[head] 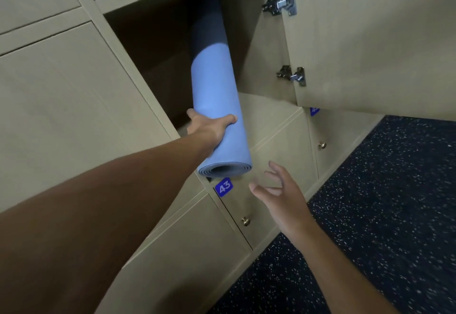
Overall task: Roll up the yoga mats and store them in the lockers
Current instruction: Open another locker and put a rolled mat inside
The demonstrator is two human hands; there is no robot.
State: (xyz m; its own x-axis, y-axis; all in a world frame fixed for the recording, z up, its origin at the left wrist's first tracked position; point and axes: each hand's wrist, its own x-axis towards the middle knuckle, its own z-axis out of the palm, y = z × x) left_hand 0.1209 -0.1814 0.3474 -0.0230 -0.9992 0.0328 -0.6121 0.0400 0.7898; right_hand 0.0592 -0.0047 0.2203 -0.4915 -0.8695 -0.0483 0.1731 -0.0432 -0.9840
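A rolled blue yoga mat (pixel 217 86) pokes halfway into an open beige locker (pixel 153 49), its far end in shadow inside and its spiral end sticking out toward me. My left hand (pixel 209 128) grips the roll from the left side near the outer end, thumb across its top. My right hand (pixel 278 195) hovers just below and to the right of the mat's end, fingers spread and touching nothing.
The locker's door (pixel 370 42) stands swung open to the right on two metal hinges (pixel 281 2). Below is a closed locker labelled 43 (pixel 224 186) with a small round knob (pixel 245 220). Dark speckled floor (pixel 382 215) lies at the right.
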